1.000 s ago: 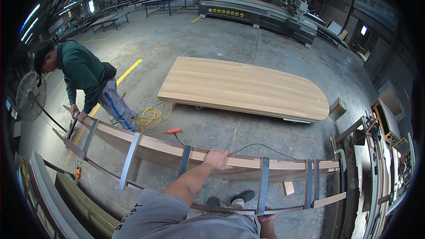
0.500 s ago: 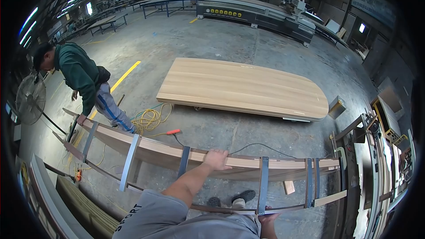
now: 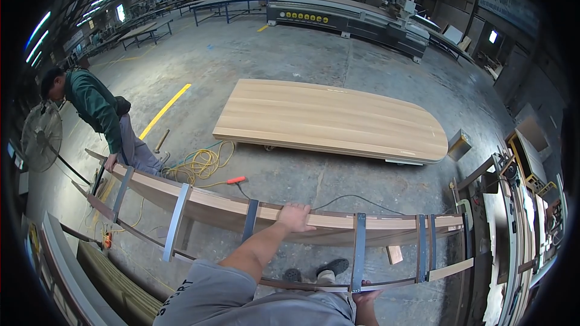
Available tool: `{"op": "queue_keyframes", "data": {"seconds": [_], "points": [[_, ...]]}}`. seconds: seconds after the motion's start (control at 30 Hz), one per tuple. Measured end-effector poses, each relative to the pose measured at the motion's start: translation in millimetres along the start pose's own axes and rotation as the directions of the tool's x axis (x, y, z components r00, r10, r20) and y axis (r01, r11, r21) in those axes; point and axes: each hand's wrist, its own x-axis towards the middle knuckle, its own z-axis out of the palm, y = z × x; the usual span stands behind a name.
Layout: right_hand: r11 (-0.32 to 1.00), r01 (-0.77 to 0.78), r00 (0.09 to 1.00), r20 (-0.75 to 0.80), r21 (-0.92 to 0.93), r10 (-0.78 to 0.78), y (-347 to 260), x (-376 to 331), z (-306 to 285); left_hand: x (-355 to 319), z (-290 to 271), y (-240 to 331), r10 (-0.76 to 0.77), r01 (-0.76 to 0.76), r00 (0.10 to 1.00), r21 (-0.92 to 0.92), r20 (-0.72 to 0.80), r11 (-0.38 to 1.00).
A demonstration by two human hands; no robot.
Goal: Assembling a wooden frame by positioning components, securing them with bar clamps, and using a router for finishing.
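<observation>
In front of me lies a long curved wooden frame [image 3: 332,221], with a far rail and a thinner near rail joined by several grey-blue cross straps [image 3: 359,247]. My left hand [image 3: 295,217] is closed over the top of the far rail, left of the middle strap. Down by my body, my right hand [image 3: 367,294] is closed around the near rail at the lower end of that strap; part of it is hidden by the rail. At the frame's left end, a co-worker in a green top [image 3: 92,99] rests a hand [image 3: 111,162] on the far rail.
A large wooden panel [image 3: 332,118] with one rounded end lies beyond the frame. Yellow cable [image 3: 202,163] and a hammer [image 3: 162,140] lie on the floor. A fan [image 3: 42,136] stands left, stacked boards [image 3: 115,284] lower left, machinery [image 3: 510,169] right.
The co-worker has shifted left and leans differently, with the legs moved back, so the hammer on the floor shows fully. My hands and the frame stay in place.
</observation>
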Motion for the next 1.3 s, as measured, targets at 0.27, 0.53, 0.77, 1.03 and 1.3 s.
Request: {"op": "queue_keyframes", "data": {"seconds": [0.27,0.53,0.77,1.03,1.3], "points": [[1.000,-0.011,1.000,0.021,0.014,0.011,0.0,7.0,-3.4,0.5,-0.7,-0.2,-0.014,0.015,0.999,-0.015,0.034,1.000],[1.000,-0.006,1.000,0.015,0.015,0.006,0.7,0.6,2.4,0.3,1.8,-1.9,0.003,-0.003,1.000,0.006,-0.017,1.000],[1.000,-0.010,1.000,0.028,0.010,0.010,-1.9,7.1,-6.8,-2.5,4.3,0.3,0.009,-0.008,1.000,0.019,-0.028,1.000],[0.987,-0.009,1.000,-0.013,0.163,0.011,3.8,-4.8,-1.3,7.9,11.5,1.1,0.006,-0.005,1.000,-0.035,0.019,0.999],[0.992,-0.066,0.995,0.085,0.104,0.058,-4.0,-0.8,5.9,13.8,10.5,4.6,0.033,-0.032,0.995,0.015,-0.092,0.999]]}}
